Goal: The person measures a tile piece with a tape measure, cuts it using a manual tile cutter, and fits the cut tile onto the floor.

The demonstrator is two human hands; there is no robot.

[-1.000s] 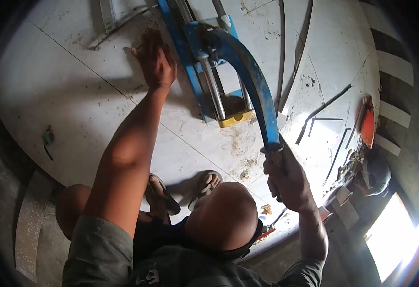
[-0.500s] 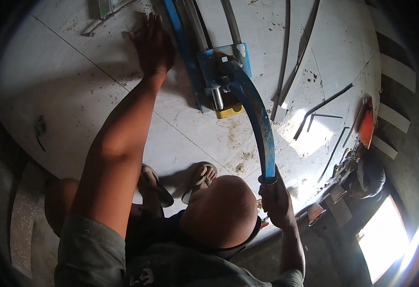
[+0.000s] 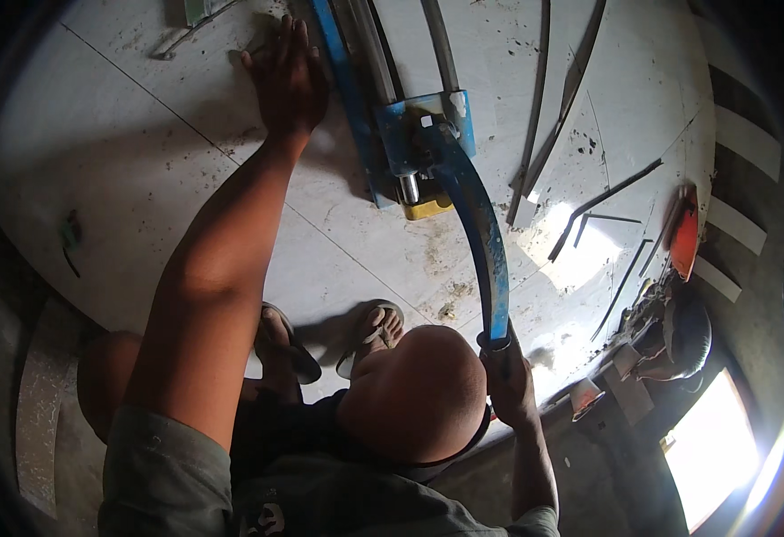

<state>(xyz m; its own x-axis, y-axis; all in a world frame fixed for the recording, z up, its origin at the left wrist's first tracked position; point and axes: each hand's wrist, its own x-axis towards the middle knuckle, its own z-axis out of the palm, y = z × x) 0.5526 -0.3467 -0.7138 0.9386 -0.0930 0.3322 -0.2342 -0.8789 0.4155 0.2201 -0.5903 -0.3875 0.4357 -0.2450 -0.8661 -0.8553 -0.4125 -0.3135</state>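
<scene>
A manual tile cutter with a blue base rail, two steel guide bars and a blue sliding carriage stands on the white tiled floor. From the carriage a curved blue lever handle runs toward me. My right hand is wrapped round the dark grip at its near end. Left of the cutter, my left hand lies flat with fingers stretched out, beside the rail and pressing on the white surface. Below the carriage, a yellow part shows at the cutter's near end.
Long dark strips lie right of the cutter, with bent metal pieces nearer. An orange object and assorted clutter sit at the far right edge. A green-edged piece lies at the upper left. My sandaled feet stand just below the cutter.
The carriage has shifted slightly nearer to me, and the lever's grip end has moved a little left with my right hand. My left hand stays in nearly the same place.
</scene>
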